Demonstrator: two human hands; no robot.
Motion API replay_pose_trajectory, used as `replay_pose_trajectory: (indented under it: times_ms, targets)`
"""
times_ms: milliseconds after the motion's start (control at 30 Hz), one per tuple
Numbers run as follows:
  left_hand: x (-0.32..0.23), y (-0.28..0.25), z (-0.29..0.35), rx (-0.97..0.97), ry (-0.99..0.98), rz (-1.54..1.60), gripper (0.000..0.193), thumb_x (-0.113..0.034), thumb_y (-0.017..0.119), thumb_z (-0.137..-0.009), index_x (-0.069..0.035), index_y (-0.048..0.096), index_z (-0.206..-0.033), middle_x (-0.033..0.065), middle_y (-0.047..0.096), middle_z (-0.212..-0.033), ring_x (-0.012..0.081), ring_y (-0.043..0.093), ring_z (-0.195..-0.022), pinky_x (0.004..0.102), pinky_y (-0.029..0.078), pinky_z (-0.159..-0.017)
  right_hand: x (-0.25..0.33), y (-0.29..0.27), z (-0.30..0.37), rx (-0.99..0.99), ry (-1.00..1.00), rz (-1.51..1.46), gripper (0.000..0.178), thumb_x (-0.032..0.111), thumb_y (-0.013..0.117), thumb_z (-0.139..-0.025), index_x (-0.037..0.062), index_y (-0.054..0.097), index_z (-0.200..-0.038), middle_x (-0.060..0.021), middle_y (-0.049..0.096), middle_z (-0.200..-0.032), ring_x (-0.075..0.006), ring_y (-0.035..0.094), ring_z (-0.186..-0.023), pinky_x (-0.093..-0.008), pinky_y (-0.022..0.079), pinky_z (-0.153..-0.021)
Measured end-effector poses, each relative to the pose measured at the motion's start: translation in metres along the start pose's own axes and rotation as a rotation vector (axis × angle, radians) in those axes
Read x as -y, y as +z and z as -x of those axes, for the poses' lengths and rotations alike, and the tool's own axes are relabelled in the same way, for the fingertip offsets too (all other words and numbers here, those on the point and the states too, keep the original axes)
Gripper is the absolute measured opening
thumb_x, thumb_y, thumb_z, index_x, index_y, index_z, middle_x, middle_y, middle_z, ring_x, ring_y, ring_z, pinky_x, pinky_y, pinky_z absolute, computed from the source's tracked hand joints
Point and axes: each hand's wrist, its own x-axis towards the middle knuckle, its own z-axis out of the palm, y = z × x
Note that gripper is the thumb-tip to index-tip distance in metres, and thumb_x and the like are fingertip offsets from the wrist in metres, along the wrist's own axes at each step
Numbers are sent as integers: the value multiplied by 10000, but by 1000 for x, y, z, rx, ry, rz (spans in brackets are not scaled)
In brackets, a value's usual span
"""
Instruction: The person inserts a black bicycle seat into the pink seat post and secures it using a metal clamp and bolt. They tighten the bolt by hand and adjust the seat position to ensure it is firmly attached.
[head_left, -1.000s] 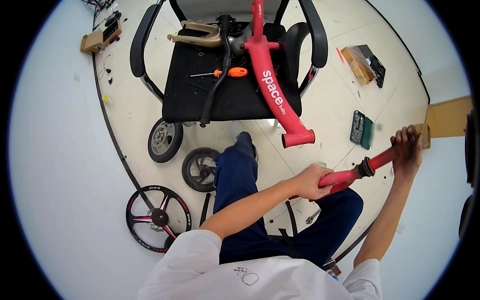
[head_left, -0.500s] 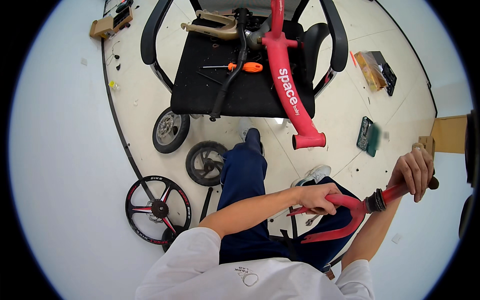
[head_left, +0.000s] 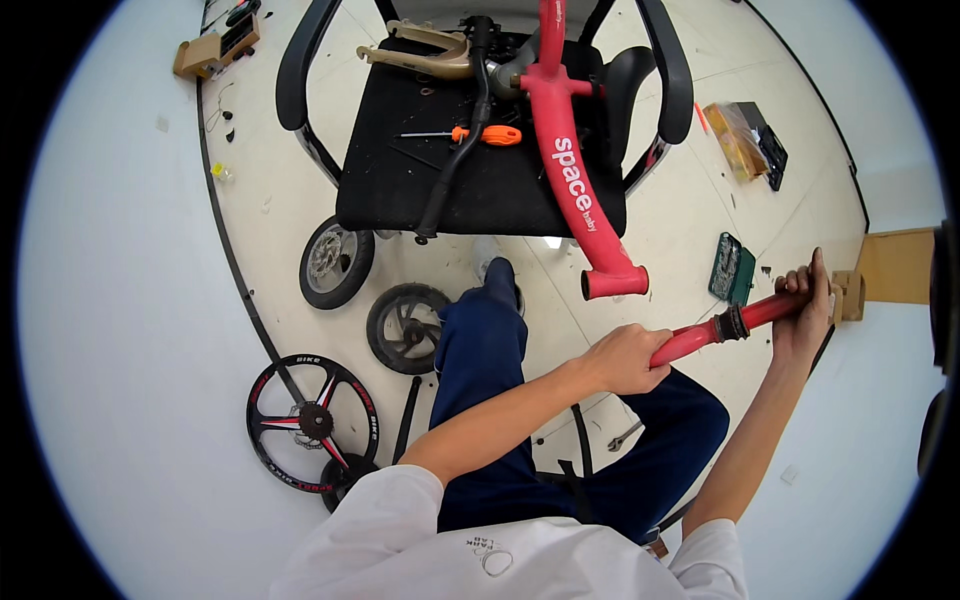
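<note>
nearest me, the left hand (head_left: 630, 358) is gripping the bent part of the red fork (head_left: 688, 342), fingers wrapped; any prongs are hiding from my view. the right hand (head_left: 804, 322) is curling around the fork's other end, one digit pointing up; i am not making out the tube's tip. between the hands, a stack of black rings (head_left: 731, 323) is sitting on the tube. the fork is hanging in the air, out from the front right corner of the black chair (head_left: 370, 195).

step, my judgement: a two-handed hold, steadying the fork clear of the chair. the next move is probably calling for support at both ends, and for watching the rings for slipping.

farther off, a wrench (head_left: 624, 436) is lying on the floor in front of the chair; a three-spoke wheel (head_left: 316, 422) is showing to its front left. on its seat a red frame (head_left: 556, 115) is resting, one open end jutting past the front edge, near a black handlebar (head_left: 460, 155) and an orange screwdriver (head_left: 490, 134). right of the chair, a green case (head_left: 733, 268) is lying open.
</note>
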Motion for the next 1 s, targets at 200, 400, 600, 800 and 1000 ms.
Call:
replay_pose_trajectory:
  times_ms: [200,400,600,800,1000]
  targets:
    - [-9,-13,3,180,5,300,207,-88,639,-770,29,637,-940,162,610,-663,275,597,-579,364,500,-617,4,-7,3,556,53,-295,307,292,562,-1021,150,438,-779,40,410,-587,-88,425,-536,-304,428,-650]
    - [-8,-24,6,523,-276,601,272,-85,659,-817,34,655,-1062,57,594,-653,134,566,-578,316,478,-577,-14,12,0,1248,98,-747,266,369,578,-991,168,529,-825,48,457,-521,-118,463,-456,-426,510,-813]
    - [-4,-4,-1,146,-260,590,288,-76,645,-829,19,670,-1099,69,621,-674,85,582,-541,287,493,-527,9,10,-7,111,55,114,279,350,660,-950,87,577,-905,8,478,-653,-153,555,-647,-384,521,-720]
    - [-3,-6,1,116,-156,422,250,-56,619,-827,27,646,-1062,43,612,-649,148,580,-494,307,475,-490,-19,5,-9,385,141,-108,329,360,587,-990,126,473,-789,1,452,-624,-154,517,-579,-416,545,-714]
    - [-9,-15,6,443,-321,768,90,-46,634,-839,10,566,-862,22,510,-545,113,469,-374,257,385,-364,-26,-15,2,794,122,-402,388,432,583,-957,163,438,-718,-11,440,-619,-183,510,-694,-580,510,-949]
